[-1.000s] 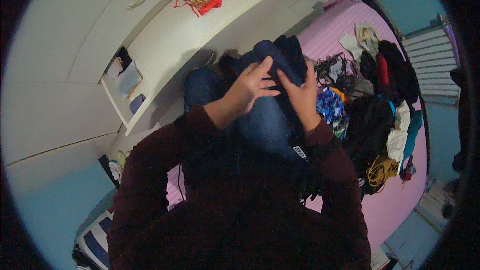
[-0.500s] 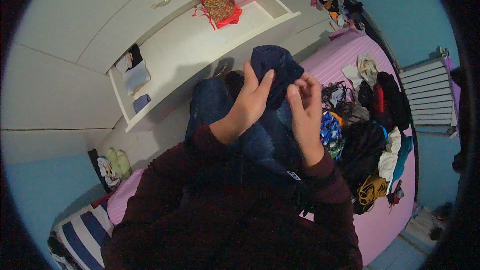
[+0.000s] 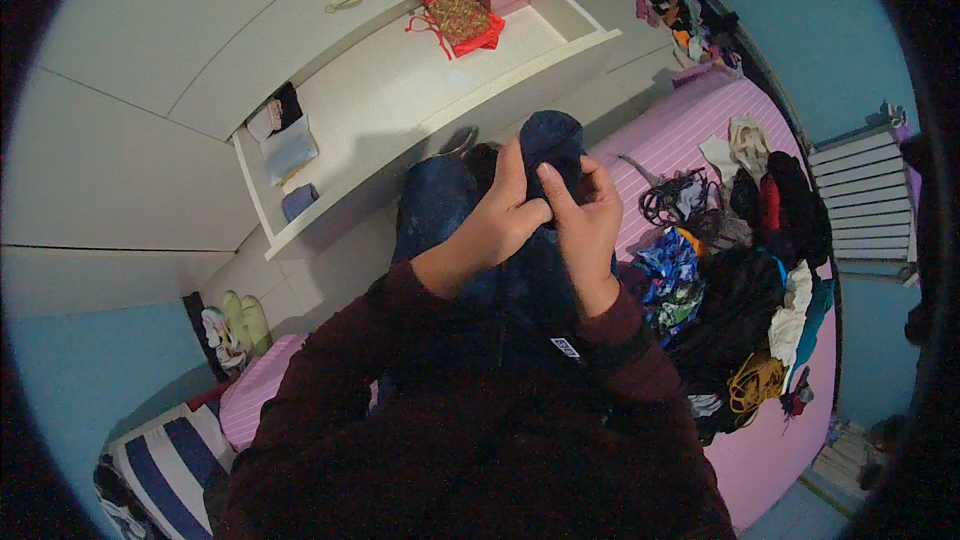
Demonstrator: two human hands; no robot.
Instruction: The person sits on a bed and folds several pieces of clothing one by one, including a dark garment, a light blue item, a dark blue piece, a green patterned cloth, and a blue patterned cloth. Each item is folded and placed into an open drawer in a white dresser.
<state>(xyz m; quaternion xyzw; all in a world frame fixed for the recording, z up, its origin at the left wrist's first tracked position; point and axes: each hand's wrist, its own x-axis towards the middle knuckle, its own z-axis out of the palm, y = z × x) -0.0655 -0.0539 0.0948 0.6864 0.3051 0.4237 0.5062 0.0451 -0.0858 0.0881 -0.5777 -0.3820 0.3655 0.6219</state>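
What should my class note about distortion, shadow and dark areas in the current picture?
In the head view, the drawer has bent long edges and the picture's corners go black; in that same view, a soft shadow falls inside the drawer, and the dark cloth and sweater lose most fold detail.

One head-worn fisheye view looks down, near, over the person's forearms [image 3: 350, 332].

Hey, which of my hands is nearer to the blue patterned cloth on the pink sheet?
Right. Your right hand is just left of the blue patterned cloth; your left hand is farther left. Both hold the dark cloth.
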